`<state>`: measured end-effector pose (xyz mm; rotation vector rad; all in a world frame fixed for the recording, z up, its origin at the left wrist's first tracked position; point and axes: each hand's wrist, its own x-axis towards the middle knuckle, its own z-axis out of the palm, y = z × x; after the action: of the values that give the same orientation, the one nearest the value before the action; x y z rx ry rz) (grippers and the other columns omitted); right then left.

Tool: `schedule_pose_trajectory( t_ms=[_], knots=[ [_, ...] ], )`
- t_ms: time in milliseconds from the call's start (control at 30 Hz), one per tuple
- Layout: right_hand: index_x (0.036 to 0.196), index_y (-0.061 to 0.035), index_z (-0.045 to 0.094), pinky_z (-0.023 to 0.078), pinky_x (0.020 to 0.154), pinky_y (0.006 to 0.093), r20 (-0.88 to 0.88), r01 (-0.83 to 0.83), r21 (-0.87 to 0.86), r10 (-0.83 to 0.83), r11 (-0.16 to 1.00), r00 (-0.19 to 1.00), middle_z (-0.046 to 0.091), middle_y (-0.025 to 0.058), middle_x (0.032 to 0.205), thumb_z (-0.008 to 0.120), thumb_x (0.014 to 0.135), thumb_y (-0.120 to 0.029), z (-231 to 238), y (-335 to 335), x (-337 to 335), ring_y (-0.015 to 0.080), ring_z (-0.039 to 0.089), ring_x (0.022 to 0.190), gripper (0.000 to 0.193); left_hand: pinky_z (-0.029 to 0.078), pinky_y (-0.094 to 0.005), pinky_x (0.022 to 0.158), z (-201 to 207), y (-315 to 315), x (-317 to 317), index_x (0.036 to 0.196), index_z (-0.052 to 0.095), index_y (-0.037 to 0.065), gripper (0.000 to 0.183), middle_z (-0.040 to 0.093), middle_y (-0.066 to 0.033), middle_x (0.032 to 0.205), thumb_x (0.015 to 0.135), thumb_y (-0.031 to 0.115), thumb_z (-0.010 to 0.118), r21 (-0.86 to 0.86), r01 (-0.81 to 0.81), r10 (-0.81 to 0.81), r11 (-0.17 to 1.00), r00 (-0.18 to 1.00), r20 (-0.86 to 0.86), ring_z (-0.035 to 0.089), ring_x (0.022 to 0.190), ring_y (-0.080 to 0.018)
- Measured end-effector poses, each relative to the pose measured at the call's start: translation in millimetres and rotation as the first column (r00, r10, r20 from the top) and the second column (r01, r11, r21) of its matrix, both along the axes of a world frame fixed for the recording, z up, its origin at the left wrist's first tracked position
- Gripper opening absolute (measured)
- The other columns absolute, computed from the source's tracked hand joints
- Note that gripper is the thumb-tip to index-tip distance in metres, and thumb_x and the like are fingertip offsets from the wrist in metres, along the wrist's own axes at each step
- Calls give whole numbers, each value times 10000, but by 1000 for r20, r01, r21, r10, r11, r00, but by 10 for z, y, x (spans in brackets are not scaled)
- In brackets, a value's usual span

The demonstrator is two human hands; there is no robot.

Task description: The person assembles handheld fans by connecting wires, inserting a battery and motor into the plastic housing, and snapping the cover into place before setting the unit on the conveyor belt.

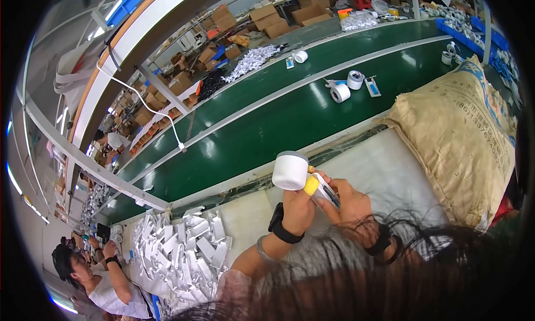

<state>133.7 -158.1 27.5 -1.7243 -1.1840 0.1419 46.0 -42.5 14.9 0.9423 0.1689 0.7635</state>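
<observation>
In front of me, over the near worktable (245,218), I hold a device with a white cup-shaped head (290,171), a yellow joint (311,185) and a narrow white body (326,191). My left hand (298,212) is closed around the device by the yellow joint, just below the head. Closed on the narrow body, my right hand (350,201) has its thumb and fingers along the sides. The palms and part of the body are hidden by the fingers. A heap of white plastic housings (189,254) lies to my left.
A green conveyor belt (251,153) runs beyond the table, carrying similar white round-headed devices (341,92). A big tan sack (454,142) stands at right. A metal frame with a hanging white cable (146,104) rises at left. One co-worker (106,279) sits at lower left.
</observation>
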Motion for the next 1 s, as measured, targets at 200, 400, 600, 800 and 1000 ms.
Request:
schedule_pose_trajectory(
  t_ms=[200,400,600,800,1000],
  knots=[
    [1009,34,496,516,520,425,96,-121,-95,130,988,987,652,213,776,672,841,-303,-22,-8,30,373,644,608,417,508,-441,882,84,-25,-48,1153,506,50,292,614,-100,1033,902,132,631,-51,-46,38,998,987,-159,638,969,-264],
    [1054,40,460,517,519,435,74,-109,-88,115,990,991,643,241,777,672,846,-304,-31,-7,-27,390,639,613,454,503,-448,903,24,20,-48,1154,503,54,296,613,-92,1042,909,162,630,-44,8,-14,999,990,-139,636,986,-263],
    [1185,67,387,521,534,450,3,-144,-179,146,973,989,645,265,812,647,869,-278,-70,-2,-22,414,638,641,535,504,-442,888,10,-19,18,1131,507,55,285,610,-93,1021,923,214,618,-27,-8,4,1000,988,-156,626,979,-270],
    [1280,48,305,493,588,532,-96,-224,-151,211,963,973,626,290,813,616,896,-347,-62,9,-16,487,612,702,632,510,-440,878,3,-32,-20,1092,514,41,287,607,-95,988,924,247,620,-83,-20,5,996,984,-178,619,951,-269],
    [1325,25,322,491,520,441,-281,-255,-104,218,961,935,637,223,766,588,923,-331,-10,16,-38,368,640,606,599,510,-428,885,68,53,-32,1121,506,26,316,615,-109,995,917,236,624,-15,42,-44,999,978,-202,613,987,-265]
  ],
)
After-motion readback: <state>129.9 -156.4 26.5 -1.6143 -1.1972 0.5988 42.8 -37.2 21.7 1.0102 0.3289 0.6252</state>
